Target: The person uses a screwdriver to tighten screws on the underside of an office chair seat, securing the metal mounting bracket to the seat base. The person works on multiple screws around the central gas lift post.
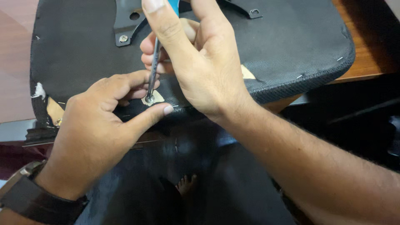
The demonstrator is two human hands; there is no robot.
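a person's right hand [204, 62] closes around a screwdriver [153, 68], its blue handle just showing at the top edge and its thin metal shaft running down to a screw [149, 99] near the front edge of an upturned chair seat [75, 46]. the left hand [104, 121], a dark watch [29, 191] on its wrist, pinches forefinger and thumb around the tip of the tool and grips nothing else. the screw sits in a small pale patch where the black fabric covering is torn. the seat lies face down on a reddish wooden bench [362, 62], overhanging its near edge.

done well, this step seems to call for the shaft held square to the screw head, steady downward pressure from the upper hand, and the lower fingers steadying the tip so it does not skip out and rip more fabric.

by count: one screwdriver, two hands, one seat. one black metal bracket [125, 21] at top centre carries one bright screw [123, 38]; a second bracket [248, 10] shows at top right. several small staples dot the seat's rim, though the exact number is hard to tell. one bare foot [186, 184] shows on the floor below.
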